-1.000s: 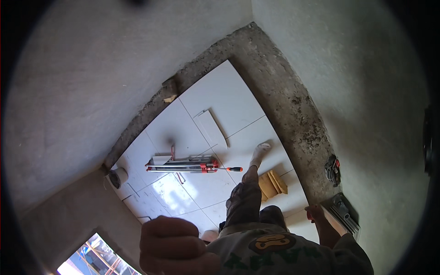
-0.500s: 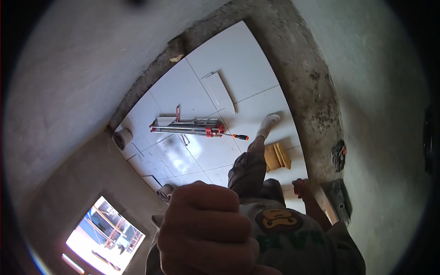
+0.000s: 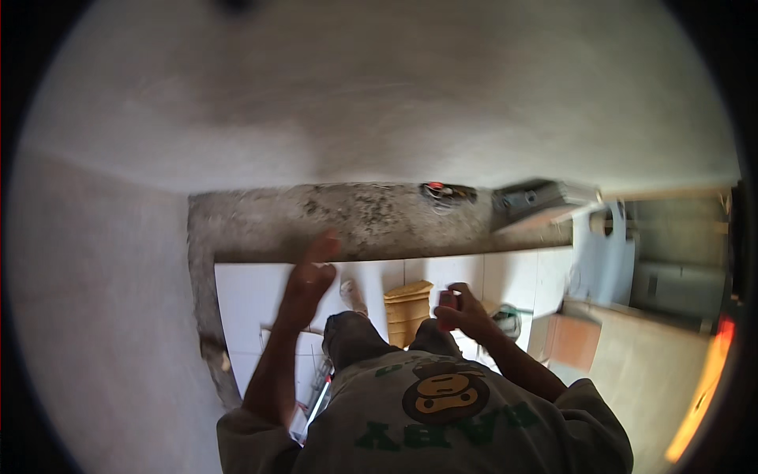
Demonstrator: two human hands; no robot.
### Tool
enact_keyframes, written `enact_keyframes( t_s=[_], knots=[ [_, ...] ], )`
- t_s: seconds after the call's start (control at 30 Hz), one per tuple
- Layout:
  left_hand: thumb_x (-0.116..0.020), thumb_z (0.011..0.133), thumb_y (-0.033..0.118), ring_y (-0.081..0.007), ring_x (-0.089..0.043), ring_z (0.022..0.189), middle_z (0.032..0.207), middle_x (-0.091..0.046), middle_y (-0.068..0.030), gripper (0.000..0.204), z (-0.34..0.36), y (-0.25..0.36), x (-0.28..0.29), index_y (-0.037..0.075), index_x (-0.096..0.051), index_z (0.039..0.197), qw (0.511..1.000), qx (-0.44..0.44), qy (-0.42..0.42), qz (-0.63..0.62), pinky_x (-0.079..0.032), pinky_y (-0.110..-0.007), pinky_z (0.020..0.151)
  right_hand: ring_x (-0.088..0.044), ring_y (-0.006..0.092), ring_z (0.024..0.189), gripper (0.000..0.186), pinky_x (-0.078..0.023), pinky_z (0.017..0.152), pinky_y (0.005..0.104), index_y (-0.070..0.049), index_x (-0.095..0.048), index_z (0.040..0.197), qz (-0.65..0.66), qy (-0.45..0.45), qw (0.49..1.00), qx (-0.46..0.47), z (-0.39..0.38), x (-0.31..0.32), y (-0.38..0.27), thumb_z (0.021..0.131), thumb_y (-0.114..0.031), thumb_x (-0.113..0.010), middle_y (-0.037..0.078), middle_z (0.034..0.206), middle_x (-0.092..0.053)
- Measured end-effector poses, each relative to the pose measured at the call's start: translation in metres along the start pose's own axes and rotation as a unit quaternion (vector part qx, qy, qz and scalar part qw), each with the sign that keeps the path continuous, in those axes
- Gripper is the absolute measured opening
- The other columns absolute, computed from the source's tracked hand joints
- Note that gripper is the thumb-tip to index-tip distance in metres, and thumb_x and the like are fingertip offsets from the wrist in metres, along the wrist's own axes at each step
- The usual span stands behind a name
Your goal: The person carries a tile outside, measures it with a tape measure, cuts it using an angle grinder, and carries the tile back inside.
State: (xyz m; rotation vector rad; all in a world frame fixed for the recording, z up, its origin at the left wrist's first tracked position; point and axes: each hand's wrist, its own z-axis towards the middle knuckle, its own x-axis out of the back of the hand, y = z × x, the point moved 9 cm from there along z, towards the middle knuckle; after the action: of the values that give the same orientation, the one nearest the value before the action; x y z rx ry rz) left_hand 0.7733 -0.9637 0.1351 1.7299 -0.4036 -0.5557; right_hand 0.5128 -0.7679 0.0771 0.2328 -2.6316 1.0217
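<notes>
My left hand [image 3: 310, 283] is raised over the far edge of the white tiled floor [image 3: 245, 296]. It is smeared by motion, but its fingers look stretched out and apart, with nothing seen in them. My right hand [image 3: 472, 314] is closed round a small red block-like thing [image 3: 448, 305], whose exact kind does not show. Below and between the hands, a folded yellow-brown sack [image 3: 408, 310] lies on the tiles beside my legs. Part of a tile cutter [image 3: 320, 395] shows at my left side, mostly hidden by my arm and shirt.
A rough concrete strip [image 3: 316, 217] runs between the tiles and the plastered wall [image 3: 379, 103]. On it lie a dark cable bundle [image 3: 448, 196] with a red part and a grey case [image 3: 533, 204]. A doorway [image 3: 608, 245] stands at the right. A blurred dark-green item [image 3: 507, 320] sits past my right hand.
My view has swung to the right, toward the concrete strip and doorway. My left hand, a fist close to the camera before, has moved out and opened. My right hand still holds the red thing.
</notes>
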Motion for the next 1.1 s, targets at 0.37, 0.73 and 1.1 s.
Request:
enact_keyframes(
  t_s=[0.37,0.73,1.1],
  knots=[
    [-0.056,0.085,0.028,-0.0264,-0.062,0.089,0.105,-0.058,-0.0169,0.047,-0.114,-0.178,-0.192,0.007,-0.043,0.125,0.742,0.453,-0.375,-0.322,-0.055,-0.04,0.07,-0.058,0.0184,0.057,0.017,-0.048,0.053,0.0294,-0.004,-0.064,0.092,0.09,0.171,0.851,0.488,-0.281,0.138,-0.184,0.081,-0.017,-0.068,0.01,0.079,-0.063],
    [-0.062,0.074,0.041,-0.0237,-0.058,0.073,0.085,-0.059,-0.0046,0.036,-0.106,-0.273,0.06,0.021,-0.057,0.104,0.803,0.591,-0.062,0.044,-0.045,-0.044,0.061,-0.033,0.0081,0.039,0.043,-0.027,0.035,0.0233,-0.04,-0.068,0.108,0.007,0.239,0.747,0.62,-0.287,0.12,-0.205,0.085,-0.006,-0.057,-0.001,0.062,-0.043],
    [-0.059,0.08,0.03,-0.0266,-0.061,0.062,0.079,-0.062,-0.0108,0.025,-0.189,-0.31,-0.013,0.009,-0.061,0.094,0.736,0.669,-0.102,0.004,-0.052,-0.044,0.059,-0.039,0.0101,0.041,0.039,-0.033,0.036,0.0237,-0.034,-0.068,0.109,0.083,0.264,0.726,0.63,-0.304,0.135,-0.187,0.084,-0.005,-0.061,0.001,0.063,-0.047]
  ],
)
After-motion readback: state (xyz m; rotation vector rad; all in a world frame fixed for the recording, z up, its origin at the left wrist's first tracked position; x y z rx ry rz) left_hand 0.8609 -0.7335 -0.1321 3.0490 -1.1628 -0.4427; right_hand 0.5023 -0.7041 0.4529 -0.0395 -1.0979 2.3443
